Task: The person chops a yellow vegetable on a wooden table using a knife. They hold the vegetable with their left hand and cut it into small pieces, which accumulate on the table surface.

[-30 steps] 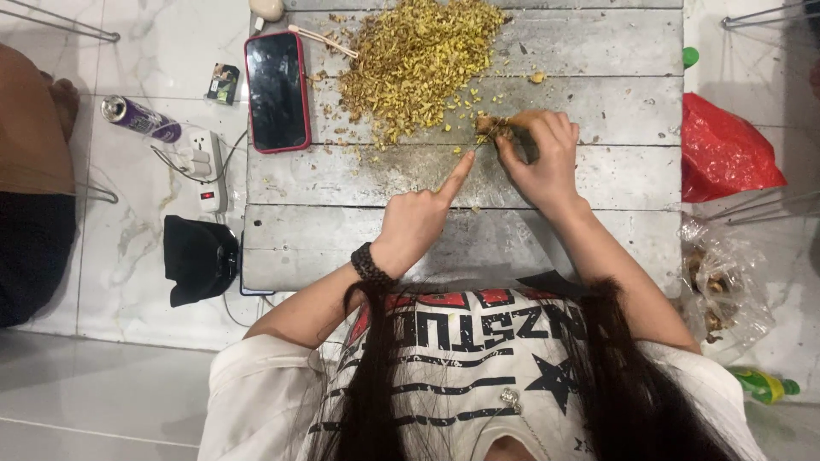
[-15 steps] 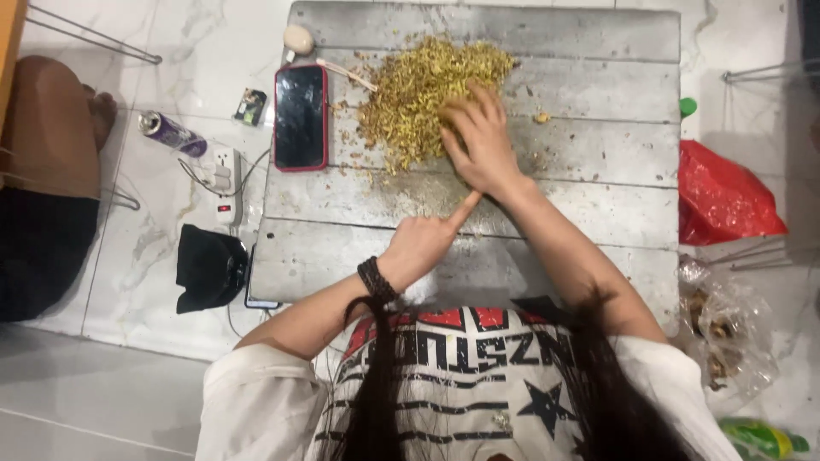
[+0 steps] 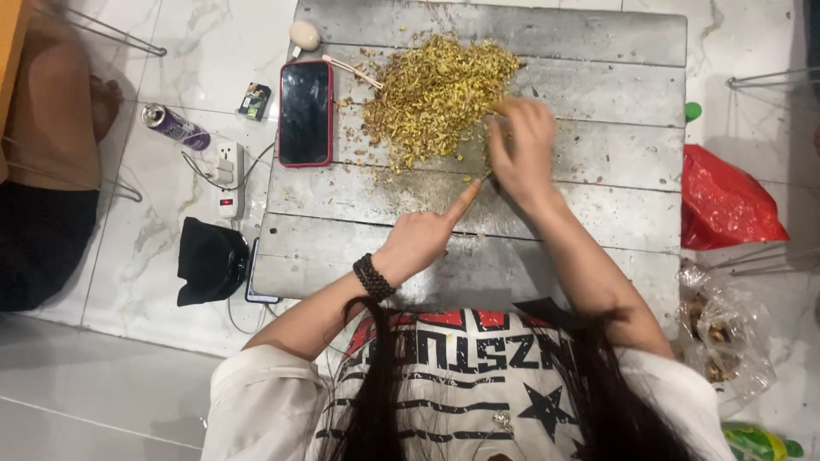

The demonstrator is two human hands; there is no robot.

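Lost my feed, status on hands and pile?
Right hand picking at pile edge. Left hand pointing, empty. Phone beside pile, clear.

Under both hands lies the table (image 3: 581, 171), of grey weathered wooden planks, matt and rough, with open seams. Beyond the right hand's (image 3: 523, 141) fingertips sits a heap of dry plant bits (image 3: 436, 90), yellow-green, coarse and crumbly. The left hand (image 3: 423, 239) wears a black beaded wristband (image 3: 371, 277), faintly shiny. Left of the left index finger rests a phone (image 3: 305, 111) with a glossy black glass face and a red plastic case. Well right of the right-hand fingers lie a red plastic bag (image 3: 726, 201), glossy and creased, and a clear crinkled plastic bag (image 3: 726, 341). The floor (image 3: 171, 51) is polished, marble-patterned tile.
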